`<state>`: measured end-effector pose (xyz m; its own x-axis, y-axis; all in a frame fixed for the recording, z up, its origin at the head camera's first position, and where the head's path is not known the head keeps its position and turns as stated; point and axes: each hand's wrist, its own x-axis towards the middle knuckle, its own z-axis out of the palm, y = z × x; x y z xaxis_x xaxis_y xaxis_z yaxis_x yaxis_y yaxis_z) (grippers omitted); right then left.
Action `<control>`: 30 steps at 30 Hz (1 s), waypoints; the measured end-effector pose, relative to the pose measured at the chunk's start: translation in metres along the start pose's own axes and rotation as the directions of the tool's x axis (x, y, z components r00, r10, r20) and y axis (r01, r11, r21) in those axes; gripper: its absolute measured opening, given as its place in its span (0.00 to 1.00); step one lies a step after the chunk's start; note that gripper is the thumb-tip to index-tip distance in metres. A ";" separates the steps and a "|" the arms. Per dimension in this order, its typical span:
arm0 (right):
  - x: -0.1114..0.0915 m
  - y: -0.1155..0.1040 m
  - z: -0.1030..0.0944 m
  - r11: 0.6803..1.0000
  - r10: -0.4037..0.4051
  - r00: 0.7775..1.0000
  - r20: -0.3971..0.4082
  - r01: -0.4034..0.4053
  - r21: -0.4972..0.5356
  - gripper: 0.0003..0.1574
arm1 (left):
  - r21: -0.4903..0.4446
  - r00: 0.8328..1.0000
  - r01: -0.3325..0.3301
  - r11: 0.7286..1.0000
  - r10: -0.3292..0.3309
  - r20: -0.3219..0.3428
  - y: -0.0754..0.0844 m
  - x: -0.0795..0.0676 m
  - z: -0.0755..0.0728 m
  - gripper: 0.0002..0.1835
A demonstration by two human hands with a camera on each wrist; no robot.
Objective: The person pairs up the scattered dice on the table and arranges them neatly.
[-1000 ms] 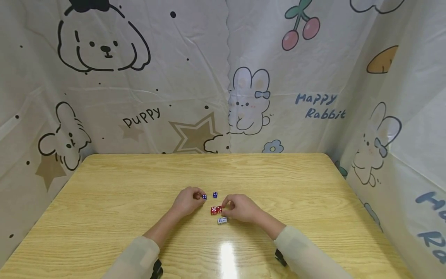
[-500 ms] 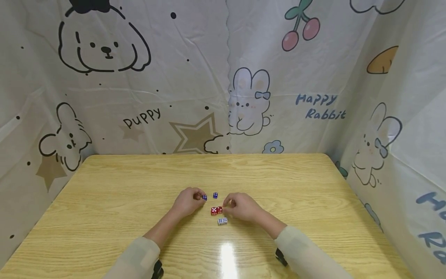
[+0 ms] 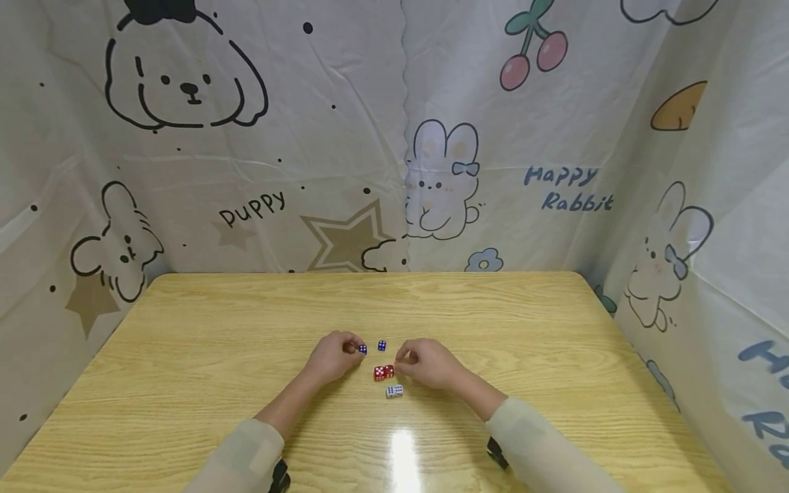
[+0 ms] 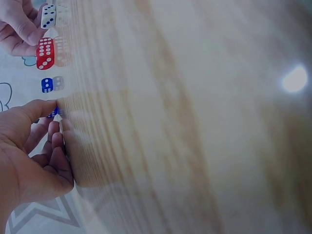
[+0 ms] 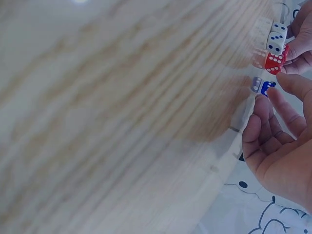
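Observation:
In the head view, my left hand pinches a blue die between thumb and index finger, at the table's surface. The left wrist view shows that same blue die partly covered by the fingers. A second blue die sits just right of it, untouched. Two red dice stand side by side in front of these. My right hand is beside the right red die, its thumb and index finger apart with nothing visible between them. Nearer me lie two white dice with blue dots, side by side.
The dice are on a light wooden table. A printed curtain with cartoon animals hangs behind it and along both sides. Dark straps show at the wrists below the sleeves. Light reflects off the table's near part.
My right hand has moved slightly away from the red dice, back and to the right. The left hand keeps its pinch on the blue die, and the dice stay where they were.

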<state>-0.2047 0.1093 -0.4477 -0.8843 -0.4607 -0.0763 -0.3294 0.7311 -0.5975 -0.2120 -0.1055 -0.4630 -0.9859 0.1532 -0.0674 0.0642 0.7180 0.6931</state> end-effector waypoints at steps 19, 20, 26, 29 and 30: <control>0.008 0.000 0.000 1.000 -0.004 0.999 -0.054 0.003 -0.006 0.09 | -0.004 1.000 -0.020 1.000 0.020 -0.011 0.000 -0.001 0.000 0.07; 0.009 0.000 0.000 1.000 -0.003 0.998 -0.057 0.003 -0.004 0.09 | -0.006 1.000 -0.018 1.000 0.018 -0.012 0.000 0.000 0.000 0.07; 0.013 -0.001 0.001 0.999 -0.001 0.996 -0.084 -0.001 -0.034 0.09 | -0.008 1.000 -0.024 1.000 0.024 -0.012 -0.001 0.000 0.000 0.07; 0.014 -0.002 0.000 0.999 0.001 0.995 -0.096 -0.005 -0.040 0.10 | -0.009 1.000 -0.020 1.000 0.020 -0.009 -0.001 0.000 0.000 0.07; 0.015 -0.002 0.000 0.999 0.004 0.995 -0.101 -0.008 -0.038 0.10 | -0.010 1.000 -0.019 1.000 0.019 -0.008 -0.001 0.001 0.000 0.07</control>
<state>-0.2171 0.1011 -0.4481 -0.9145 -0.4046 0.0019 -0.3345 0.7536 -0.5658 -0.2127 -0.1066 -0.4639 -0.9856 0.1616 -0.0490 0.0813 0.7085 0.7010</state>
